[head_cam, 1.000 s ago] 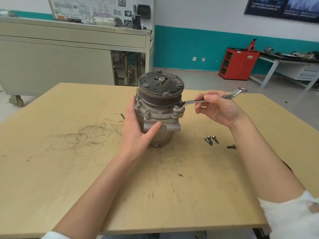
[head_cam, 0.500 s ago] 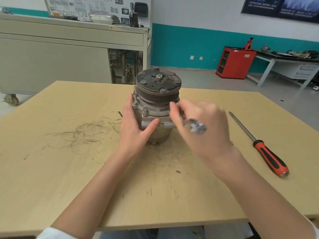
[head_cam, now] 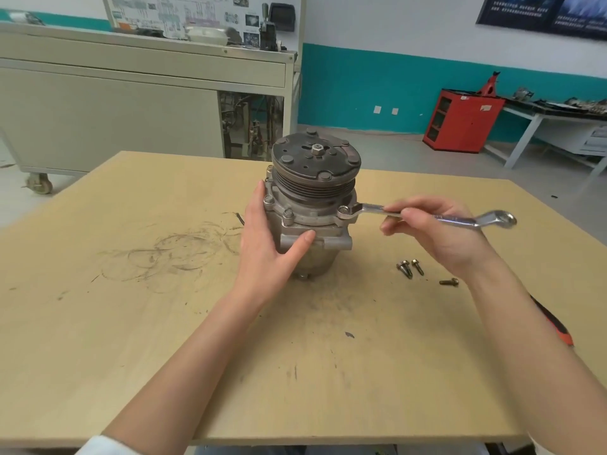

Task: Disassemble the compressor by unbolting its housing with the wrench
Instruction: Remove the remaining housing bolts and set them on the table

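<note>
wrench (head_cam: 427,216) seated on right flange bolt (head_cam: 344,210) of compressor (head_cam: 312,205)
left hand (head_cam: 272,244) braces housing, fingers straight; right hand (head_cam: 440,231) fingers clenched around wrench shank.

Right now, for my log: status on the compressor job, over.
Left hand steadies compressor. Right hand holds wrench, seated on flange bolt. Three loose bolts on table, clear of swing.
</note>
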`<action>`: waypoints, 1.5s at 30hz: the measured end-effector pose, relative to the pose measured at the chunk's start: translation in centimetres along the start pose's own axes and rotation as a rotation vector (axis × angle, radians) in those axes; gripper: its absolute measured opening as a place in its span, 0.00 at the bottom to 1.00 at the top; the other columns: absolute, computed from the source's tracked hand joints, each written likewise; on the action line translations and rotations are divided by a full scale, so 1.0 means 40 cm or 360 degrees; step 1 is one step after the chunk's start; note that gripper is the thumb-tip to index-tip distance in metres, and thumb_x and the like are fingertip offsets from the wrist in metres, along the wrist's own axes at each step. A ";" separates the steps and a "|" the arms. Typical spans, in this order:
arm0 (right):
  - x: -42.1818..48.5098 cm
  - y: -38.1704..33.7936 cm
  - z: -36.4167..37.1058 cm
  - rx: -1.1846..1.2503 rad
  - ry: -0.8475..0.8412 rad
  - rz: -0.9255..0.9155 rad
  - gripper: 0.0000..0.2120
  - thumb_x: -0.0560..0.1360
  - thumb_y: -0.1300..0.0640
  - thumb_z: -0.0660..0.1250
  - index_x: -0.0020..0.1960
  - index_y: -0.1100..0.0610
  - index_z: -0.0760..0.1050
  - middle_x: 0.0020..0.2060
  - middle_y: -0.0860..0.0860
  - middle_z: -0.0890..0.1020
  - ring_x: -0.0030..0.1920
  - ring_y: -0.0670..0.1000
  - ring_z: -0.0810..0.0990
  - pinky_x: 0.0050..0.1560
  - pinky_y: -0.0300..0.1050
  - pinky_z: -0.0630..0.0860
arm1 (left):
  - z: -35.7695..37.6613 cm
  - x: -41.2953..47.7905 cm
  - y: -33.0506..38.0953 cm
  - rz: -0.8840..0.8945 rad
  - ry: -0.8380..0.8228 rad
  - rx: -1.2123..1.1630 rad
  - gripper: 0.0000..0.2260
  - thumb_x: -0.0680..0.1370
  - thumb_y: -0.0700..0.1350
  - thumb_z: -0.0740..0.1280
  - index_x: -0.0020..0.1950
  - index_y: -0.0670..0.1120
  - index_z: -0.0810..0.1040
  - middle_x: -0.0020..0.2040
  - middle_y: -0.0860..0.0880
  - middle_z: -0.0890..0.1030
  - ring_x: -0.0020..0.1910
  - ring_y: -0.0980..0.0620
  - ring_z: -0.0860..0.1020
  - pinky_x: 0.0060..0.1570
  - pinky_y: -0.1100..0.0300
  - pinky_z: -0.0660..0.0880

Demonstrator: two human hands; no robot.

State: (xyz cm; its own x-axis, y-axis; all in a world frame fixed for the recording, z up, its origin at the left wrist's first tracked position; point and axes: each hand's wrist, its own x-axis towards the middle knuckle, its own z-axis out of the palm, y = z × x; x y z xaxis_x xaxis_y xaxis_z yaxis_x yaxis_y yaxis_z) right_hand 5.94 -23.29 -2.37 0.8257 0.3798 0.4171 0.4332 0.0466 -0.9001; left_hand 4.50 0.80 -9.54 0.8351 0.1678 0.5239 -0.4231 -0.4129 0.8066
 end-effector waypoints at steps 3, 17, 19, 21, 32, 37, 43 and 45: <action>0.083 0.022 -0.054 0.0227 -0.0226 0.0174 0.05 0.72 0.59 0.70 0.45 0.53 0.85 0.36 0.52 0.84 0.40 0.51 0.83 0.44 0.43 0.79 | 0.000 0.001 -0.001 -0.0012 -0.0001 -0.0010 0.45 0.70 0.63 0.67 0.80 0.53 0.48 0.77 0.55 0.58 0.75 0.58 0.58 0.75 0.48 0.59; 0.012 -0.158 0.059 -0.0524 0.0496 -0.0161 0.09 0.76 0.59 0.65 0.40 0.57 0.82 0.30 0.51 0.84 0.30 0.47 0.82 0.34 0.36 0.77 | 0.002 -0.002 -0.001 -0.0009 -0.0005 -0.0022 0.43 0.72 0.59 0.69 0.80 0.52 0.48 0.74 0.59 0.58 0.75 0.60 0.58 0.75 0.49 0.59; -0.021 -0.167 0.130 -0.0877 0.0605 -0.0244 0.11 0.76 0.58 0.65 0.37 0.57 0.81 0.29 0.49 0.83 0.28 0.45 0.80 0.32 0.33 0.75 | 0.002 -0.003 0.000 -0.0010 0.0000 -0.0024 0.43 0.72 0.58 0.69 0.80 0.52 0.48 0.75 0.57 0.59 0.75 0.59 0.58 0.75 0.48 0.60; -0.044 -0.156 0.188 -0.1438 0.0686 -0.0493 0.14 0.77 0.56 0.64 0.34 0.59 0.80 0.24 0.50 0.79 0.25 0.50 0.77 0.28 0.40 0.72 | 0.002 -0.004 0.003 0.0000 0.0011 -0.0016 0.43 0.72 0.58 0.69 0.80 0.51 0.48 0.74 0.58 0.59 0.74 0.62 0.58 0.75 0.51 0.59; -0.071 -0.077 0.320 -0.2440 0.0851 -0.0839 0.14 0.72 0.60 0.68 0.29 0.58 0.71 0.20 0.50 0.70 0.22 0.50 0.69 0.27 0.38 0.53 | 0.005 -0.005 0.004 -0.0003 0.0015 0.0017 0.45 0.70 0.64 0.67 0.80 0.53 0.48 0.75 0.56 0.60 0.75 0.56 0.62 0.72 0.46 0.65; -0.084 -0.037 0.260 -0.1842 0.0701 -0.0884 0.08 0.72 0.62 0.65 0.35 0.60 0.78 0.24 0.50 0.75 0.25 0.51 0.72 0.25 0.40 0.69 | 0.003 -0.002 -0.001 0.0025 0.0025 -0.0010 0.45 0.70 0.63 0.67 0.80 0.50 0.49 0.75 0.54 0.60 0.75 0.55 0.61 0.73 0.46 0.62; 0.004 -0.038 0.000 -0.0139 -0.0062 -0.0005 0.08 0.71 0.55 0.68 0.46 0.50 0.84 0.36 0.51 0.85 0.40 0.51 0.83 0.43 0.45 0.79 | 0.009 0.000 -0.005 -0.0002 0.0019 -0.0040 0.44 0.71 0.63 0.66 0.79 0.54 0.47 0.77 0.56 0.58 0.76 0.56 0.59 0.74 0.45 0.61; 0.058 -0.012 -0.037 0.0169 -0.0191 0.0138 0.05 0.70 0.55 0.72 0.44 0.52 0.84 0.35 0.52 0.84 0.39 0.51 0.82 0.42 0.43 0.78 | 0.008 0.000 -0.009 0.0000 0.0020 -0.0038 0.43 0.71 0.64 0.67 0.79 0.55 0.47 0.76 0.58 0.58 0.76 0.56 0.59 0.74 0.45 0.62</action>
State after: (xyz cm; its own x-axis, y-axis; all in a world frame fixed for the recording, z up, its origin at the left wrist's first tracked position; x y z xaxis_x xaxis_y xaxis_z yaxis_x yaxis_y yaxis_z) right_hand 8.17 -23.81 -0.79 0.8067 0.4937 0.3248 0.3164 0.1035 -0.9430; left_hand 4.78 0.65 -9.92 0.8308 0.1789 0.5270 -0.4313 -0.3916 0.8128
